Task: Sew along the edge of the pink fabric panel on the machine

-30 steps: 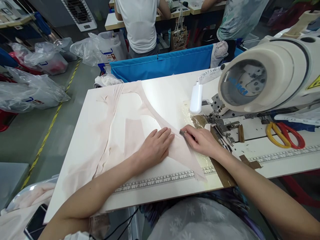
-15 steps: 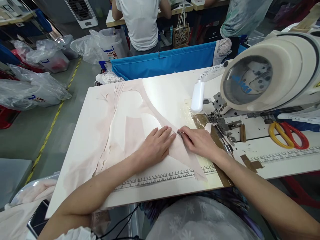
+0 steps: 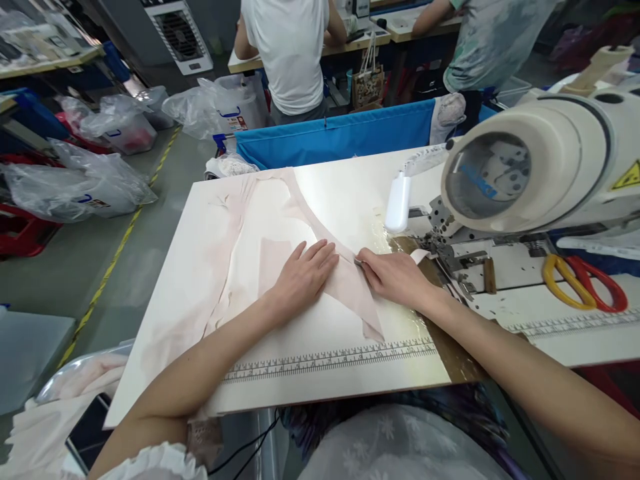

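Note:
A pale pink fabric piece (image 3: 250,227) lies spread over the white sewing table (image 3: 350,187). My left hand (image 3: 305,273) presses flat on the fabric, fingers together, beside its curved edge. My right hand (image 3: 395,277) rests just to the right, fingers closed on a small dark metal tool (image 3: 359,263) whose tip touches the fabric edge. The fabric's pointed corner (image 3: 373,327) lies between my forearms, above the printed ruler (image 3: 325,360).
A white sewing machine (image 3: 530,160) stands at the right, its presser foot (image 3: 450,260) near my right hand. Yellow-and-red scissors (image 3: 585,287) lie on the machine bed. A blue fabric bin (image 3: 340,137) sits behind the table; two people work beyond it. Plastic bags line the floor at left.
Both hands have shifted slightly away from me along the fabric edge. The fabric's pointed corner has drawn back above the printed ruler. The camera view tilted a little.

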`<state>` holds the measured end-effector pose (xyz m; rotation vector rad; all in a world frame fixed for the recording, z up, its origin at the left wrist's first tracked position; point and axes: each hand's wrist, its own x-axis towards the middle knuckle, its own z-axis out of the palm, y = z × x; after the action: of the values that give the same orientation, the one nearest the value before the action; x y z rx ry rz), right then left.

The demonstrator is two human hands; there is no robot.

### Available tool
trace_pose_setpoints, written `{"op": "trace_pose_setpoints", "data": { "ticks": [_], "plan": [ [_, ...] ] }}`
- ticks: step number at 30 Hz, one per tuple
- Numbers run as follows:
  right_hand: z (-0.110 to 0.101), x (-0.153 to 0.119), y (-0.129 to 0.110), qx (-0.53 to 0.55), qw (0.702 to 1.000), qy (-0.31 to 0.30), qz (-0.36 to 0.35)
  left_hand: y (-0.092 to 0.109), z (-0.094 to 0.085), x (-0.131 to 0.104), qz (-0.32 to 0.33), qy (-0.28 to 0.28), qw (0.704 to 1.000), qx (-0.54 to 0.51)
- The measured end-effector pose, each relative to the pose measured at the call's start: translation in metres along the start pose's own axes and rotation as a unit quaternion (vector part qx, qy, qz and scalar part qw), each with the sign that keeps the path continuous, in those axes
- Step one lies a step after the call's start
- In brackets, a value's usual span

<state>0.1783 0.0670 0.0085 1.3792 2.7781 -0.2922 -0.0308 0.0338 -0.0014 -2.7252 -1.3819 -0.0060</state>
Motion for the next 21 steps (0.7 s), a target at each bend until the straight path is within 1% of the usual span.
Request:
{"op": "trace_pose_setpoints", "data": {
  "ticks": [3,5,9,12,21],
  "plan": [
    [-0.004,0.022,-0.009,0.011,1.000,0.010,-0.018,-0.001,0.002,-0.001,-0.004,0.014,1.000,-0.025],
    [-0.002,0.029,-0.009,0.027,0.999,0.020,-0.024,0.001,0.005,-0.002,-0.006,0.009,0.999,-0.032],
    [0.005,0.029,-0.002,0.069,0.996,0.043,-0.022,0.004,0.012,-0.005,-0.007,0.005,1.000,-0.027],
    [0.009,0.028,0.002,0.082,0.995,0.050,-0.021,0.003,0.013,-0.005,-0.003,0.004,1.000,-0.028],
    [0.010,0.035,-0.004,0.046,0.998,0.040,-0.029,0.004,0.009,-0.002,0.002,-0.006,1.000,-0.017]
  ]
}}
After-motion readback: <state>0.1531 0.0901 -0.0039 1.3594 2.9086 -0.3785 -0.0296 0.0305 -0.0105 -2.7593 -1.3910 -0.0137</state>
